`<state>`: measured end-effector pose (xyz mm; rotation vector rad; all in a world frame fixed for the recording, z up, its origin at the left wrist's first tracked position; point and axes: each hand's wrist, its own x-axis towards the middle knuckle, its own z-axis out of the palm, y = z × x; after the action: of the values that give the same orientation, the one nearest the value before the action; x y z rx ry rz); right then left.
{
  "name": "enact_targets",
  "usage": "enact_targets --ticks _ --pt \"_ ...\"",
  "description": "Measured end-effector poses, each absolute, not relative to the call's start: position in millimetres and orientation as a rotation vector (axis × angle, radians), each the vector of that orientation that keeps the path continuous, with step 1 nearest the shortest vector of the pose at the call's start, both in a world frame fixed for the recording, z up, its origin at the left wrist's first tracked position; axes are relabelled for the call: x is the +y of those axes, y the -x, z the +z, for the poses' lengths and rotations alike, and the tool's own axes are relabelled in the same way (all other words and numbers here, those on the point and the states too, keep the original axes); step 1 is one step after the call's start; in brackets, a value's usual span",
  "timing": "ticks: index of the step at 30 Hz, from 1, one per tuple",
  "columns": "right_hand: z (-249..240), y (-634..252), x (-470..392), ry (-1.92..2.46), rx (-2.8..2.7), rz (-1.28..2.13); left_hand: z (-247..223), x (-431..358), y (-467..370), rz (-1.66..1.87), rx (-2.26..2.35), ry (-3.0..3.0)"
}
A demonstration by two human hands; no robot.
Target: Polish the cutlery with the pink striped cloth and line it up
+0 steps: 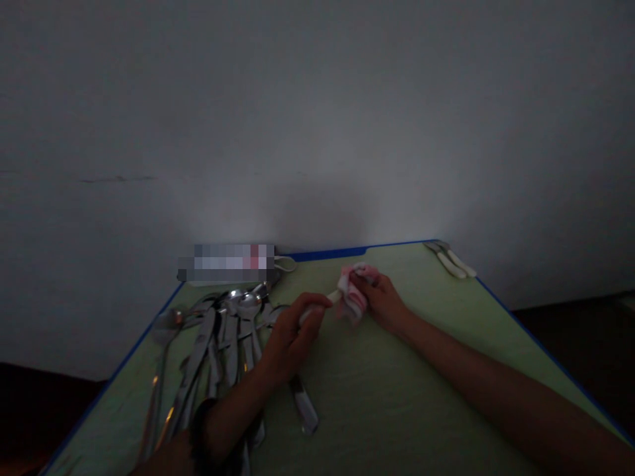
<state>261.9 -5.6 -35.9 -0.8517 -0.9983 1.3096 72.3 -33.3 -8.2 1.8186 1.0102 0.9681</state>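
Note:
My left hand [296, 332] is closed around the white handle [335, 297] of a utensil, near the middle of the green table. The utensil's far end is hidden in a pink and white cloth [354, 295]. My right hand [378, 297] pinches this cloth around it, just to the right of my left hand. Beside and under my left forearm lies a pile of metal spoons and other cutlery [232, 337].
Two white-handled utensils [454, 262] lie at the table's back right corner. A blurred-out pale object [228, 262] sits at the back left. The green table [397, 410] has a blue edge and meets a grey wall. A large spoon [161, 357] lies at the left.

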Motion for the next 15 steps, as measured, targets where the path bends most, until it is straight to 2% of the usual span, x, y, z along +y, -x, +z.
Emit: enact_targets --ticks 5,8,12,15 --pt "-33.1 -265.2 -6.5 0.921 -1.214 1.266 -8.0 -29.9 -77.3 1.111 1.039 -1.576" --pt "-32.5 -268.0 -5.1 0.842 -1.293 1.384 -7.2 -26.2 -78.4 1.162 1.079 -1.328" --pt "-31.4 -267.3 -4.6 0.756 -1.165 1.597 -5.0 -23.9 -77.9 1.194 1.123 -1.234" --pt "-28.4 -263.8 -5.9 0.704 -1.031 1.611 -8.0 -23.7 -76.1 1.136 1.050 -1.297"
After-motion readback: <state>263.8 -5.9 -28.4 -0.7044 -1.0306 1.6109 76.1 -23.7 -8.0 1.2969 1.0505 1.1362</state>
